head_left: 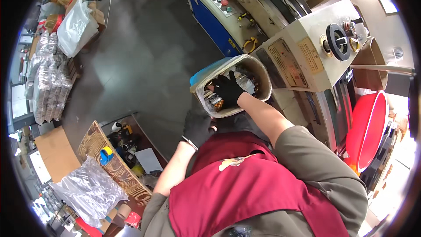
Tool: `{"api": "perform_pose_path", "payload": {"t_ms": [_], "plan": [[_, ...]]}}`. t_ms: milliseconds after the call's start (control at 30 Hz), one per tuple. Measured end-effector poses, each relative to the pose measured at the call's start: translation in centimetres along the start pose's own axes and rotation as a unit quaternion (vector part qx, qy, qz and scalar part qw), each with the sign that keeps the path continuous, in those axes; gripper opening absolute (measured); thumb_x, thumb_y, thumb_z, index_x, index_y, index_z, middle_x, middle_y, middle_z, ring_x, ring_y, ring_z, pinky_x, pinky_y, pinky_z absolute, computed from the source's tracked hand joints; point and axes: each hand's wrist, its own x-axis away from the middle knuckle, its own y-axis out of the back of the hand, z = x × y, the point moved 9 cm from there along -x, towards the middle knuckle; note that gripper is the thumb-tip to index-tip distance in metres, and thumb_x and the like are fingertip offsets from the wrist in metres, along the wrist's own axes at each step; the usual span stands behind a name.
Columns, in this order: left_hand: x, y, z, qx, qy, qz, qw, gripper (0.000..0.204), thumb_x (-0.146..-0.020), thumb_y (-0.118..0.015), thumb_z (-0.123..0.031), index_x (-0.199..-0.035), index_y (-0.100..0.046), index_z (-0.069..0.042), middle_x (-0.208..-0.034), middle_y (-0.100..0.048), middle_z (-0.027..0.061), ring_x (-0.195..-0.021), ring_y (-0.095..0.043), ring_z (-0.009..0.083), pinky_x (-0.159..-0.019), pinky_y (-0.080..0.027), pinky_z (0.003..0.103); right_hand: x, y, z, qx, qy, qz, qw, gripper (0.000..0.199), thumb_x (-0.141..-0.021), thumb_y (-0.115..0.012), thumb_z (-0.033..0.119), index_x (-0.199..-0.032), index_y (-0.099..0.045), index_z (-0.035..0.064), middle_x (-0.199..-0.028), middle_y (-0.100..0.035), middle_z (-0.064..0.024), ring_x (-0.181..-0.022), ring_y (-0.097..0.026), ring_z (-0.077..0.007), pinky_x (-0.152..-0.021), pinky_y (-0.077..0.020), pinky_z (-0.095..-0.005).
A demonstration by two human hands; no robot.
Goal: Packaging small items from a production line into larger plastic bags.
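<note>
My right hand (pixel 228 90), in a black glove, reaches down into a bin (pixel 265 77) with a pale rim and a blue outer side. Its fingers are apart, over mixed scraps (pixel 244 81); bare fingertips show at the glove's end. I make out nothing held in it. Orange bits (pixel 216 105) lie beside the hand, near the bin's near wall. My left hand (pixel 196 127), also black-gloved, is low beside the near left of the bin. Dark and blurred, it does not show clearly how its fingers are set, or whether it touches the bin.
Beyond the bin stands a machine (pixel 285 61) with a black handwheel (pixel 337 41) and push buttons (pixel 219 0). A red round tub (pixel 366 131) is at right. A wooden board (pixel 116 166) with blue tape (pixel 106 155) lies at left, and wrapped stacks (pixel 49 79) sit farther off.
</note>
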Motion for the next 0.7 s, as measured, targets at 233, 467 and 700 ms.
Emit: {"api": "perform_pose_path", "payload": {"t_ms": [233, 467, 700], "plan": [[0.2, 2.9, -1.4, 0.142, 0.028, -0.053, 0.988, 0.037, -0.076, -0.063, -0.028, -0.107, -0.056, -0.009, -0.093, -0.059, 0.0121, -0.094, -0.056, 0.0309, -0.081, -0.045, 0.043, 4.4, 8.1, -0.3, -0.035, -0.059, -0.037, 0.997, 0.081, -0.06, -0.075, 0.031, -0.131, -0.04, 0.0121, -0.13, -0.04, -0.0211, -0.125, -0.035, -0.0393, -0.102, -0.0283, -0.0511], [-6.8, 5.7, -4.3, 0.121, -0.209, -0.088, 0.967, 0.037, -0.075, -0.064, -0.021, -0.109, -0.056, -0.009, -0.111, -0.055, 0.0135, -0.1, -0.054, 0.0311, -0.085, -0.045, 0.04, 32.2, 10.7, -9.0, -0.206, -0.428, -0.25, 0.844, 0.046, -0.079, -0.06, 0.006, -0.124, -0.049, 0.0066, -0.108, -0.058, -0.0061, -0.091, -0.057, -0.0147, -0.082, -0.0449, -0.028], [-14.7, -1.3, -9.2, 0.029, -0.343, -0.048, 0.937, 0.039, -0.077, -0.058, -0.011, -0.116, -0.055, -0.007, -0.115, -0.054, 0.0162, -0.11, -0.049, 0.0339, -0.094, -0.039, 0.042, 63.5, -2.1, 13.4, -0.244, -0.763, -0.403, 0.443, 0.046, -0.087, -0.055, 0.021, -0.127, -0.046, 0.0009, -0.122, -0.052, -0.011, -0.108, -0.052, -0.0191, -0.094, -0.0379, -0.0289]]}}
